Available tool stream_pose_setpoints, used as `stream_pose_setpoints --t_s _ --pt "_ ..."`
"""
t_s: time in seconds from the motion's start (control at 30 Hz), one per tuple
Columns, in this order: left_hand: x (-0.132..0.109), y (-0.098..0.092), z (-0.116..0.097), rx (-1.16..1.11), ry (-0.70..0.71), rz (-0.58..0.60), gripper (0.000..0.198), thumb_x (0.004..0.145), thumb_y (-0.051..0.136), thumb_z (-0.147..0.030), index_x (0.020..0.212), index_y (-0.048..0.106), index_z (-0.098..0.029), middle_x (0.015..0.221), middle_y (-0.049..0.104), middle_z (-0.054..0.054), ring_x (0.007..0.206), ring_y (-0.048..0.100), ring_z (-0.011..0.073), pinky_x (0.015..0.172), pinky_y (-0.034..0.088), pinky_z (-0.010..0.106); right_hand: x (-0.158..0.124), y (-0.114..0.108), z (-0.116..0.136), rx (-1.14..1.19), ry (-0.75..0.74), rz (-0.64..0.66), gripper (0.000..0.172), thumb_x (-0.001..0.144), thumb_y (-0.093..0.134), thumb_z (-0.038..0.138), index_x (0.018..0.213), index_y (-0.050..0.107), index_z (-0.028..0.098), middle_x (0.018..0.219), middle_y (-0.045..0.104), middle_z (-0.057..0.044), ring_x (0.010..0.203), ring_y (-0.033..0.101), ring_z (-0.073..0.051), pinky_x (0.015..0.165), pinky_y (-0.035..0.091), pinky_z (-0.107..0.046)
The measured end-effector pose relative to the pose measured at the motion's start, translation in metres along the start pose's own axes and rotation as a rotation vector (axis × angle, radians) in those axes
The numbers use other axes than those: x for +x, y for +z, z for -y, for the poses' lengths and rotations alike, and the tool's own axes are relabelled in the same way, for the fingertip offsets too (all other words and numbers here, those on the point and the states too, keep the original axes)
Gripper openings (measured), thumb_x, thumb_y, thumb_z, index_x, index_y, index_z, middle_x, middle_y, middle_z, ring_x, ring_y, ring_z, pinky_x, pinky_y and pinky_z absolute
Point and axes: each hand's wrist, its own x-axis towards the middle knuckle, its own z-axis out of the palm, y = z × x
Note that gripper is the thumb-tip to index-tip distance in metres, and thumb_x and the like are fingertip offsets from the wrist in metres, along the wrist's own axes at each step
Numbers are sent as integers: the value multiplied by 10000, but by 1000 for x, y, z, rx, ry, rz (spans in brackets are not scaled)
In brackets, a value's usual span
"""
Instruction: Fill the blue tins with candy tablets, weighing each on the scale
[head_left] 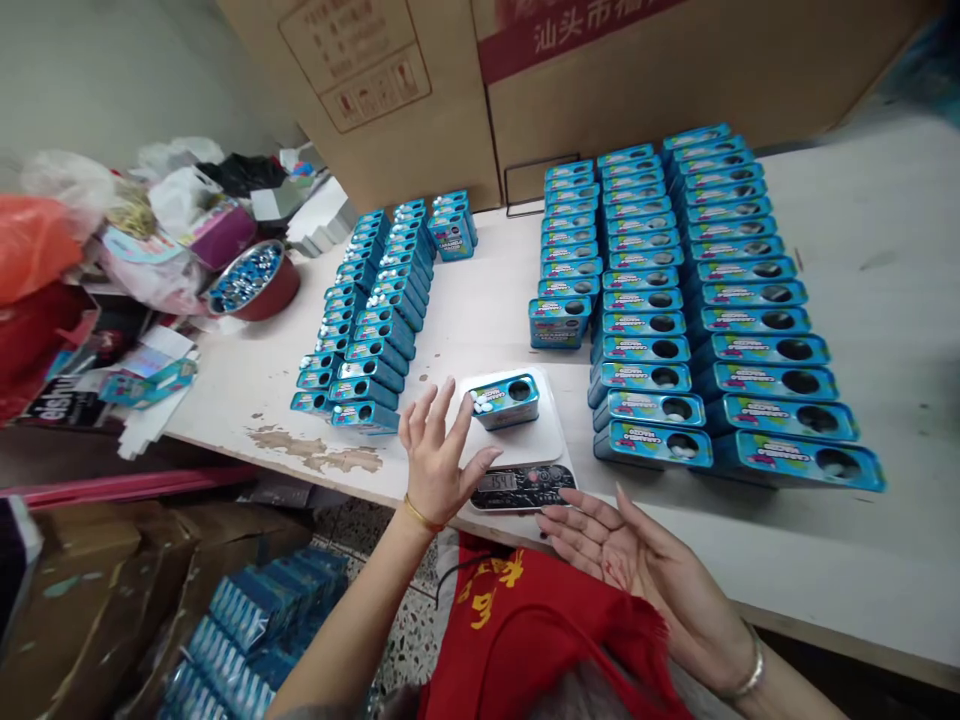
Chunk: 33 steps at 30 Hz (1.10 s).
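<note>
A blue candy tin (519, 396) stands on a small digital scale (551, 430), its round opening facing up. Several white candies (482, 402) lie on the left end of the tin's top. My left hand (437, 450) is beside that end with its fingers spread, holding nothing that I can see. In front of the scale, my right hand (626, 555) lies palm up with fingers stretched out. Its palm shows small reddish marks and no candy that I can make out. The scale's display (497, 482) is lit, but its digits are hard to read.
Rows of blue tins with open holes (649, 350) stand on the right of the table. More tins, several with white candies on top (379, 345), stand on the left. A red bowl (281, 290) holds shiny small pieces. Large cardboard boxes (420, 120) stand behind.
</note>
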Motion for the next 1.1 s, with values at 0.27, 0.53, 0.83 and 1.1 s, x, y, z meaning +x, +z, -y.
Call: stream_pose_setpoints --t_s 0.27,0.53,0.83,1.1 --pt "29 6 -16 -1 138 84 440 880 441 -417 1241 504 -173 1418 368 133 1355 233 286 1080 169 492 1 1 1 2 -15 14 406 882 401 410 1074 595 110 1044 683 -156 1030 620 -242 943 442 -347" --pt "45 7 -12 -136 181 47 383 896 430 -311 1258 467 -192 1332 486 101 1317 325 236 1077 201 475 0 0 4 1 -32 5 384 880 404 407 1036 612 125 1005 696 -134 991 638 -222 926 449 -342" --pt "54 13 -9 -10 191 238 545 858 498 -425 1326 386 -169 1330 464 155 1206 427 282 992 292 451 7 -5 6 6 -23 59 359 868 442 408 1020 610 128 978 692 -117 986 633 -220 921 444 -346" --pt "104 22 2 -290 238 187 448 857 520 -372 1240 439 -154 1016 599 91 901 529 200 783 414 323 19 -11 10 -247 -208 18 402 811 569 388 1138 510 161 728 654 -19 604 615 -111 553 479 -208"
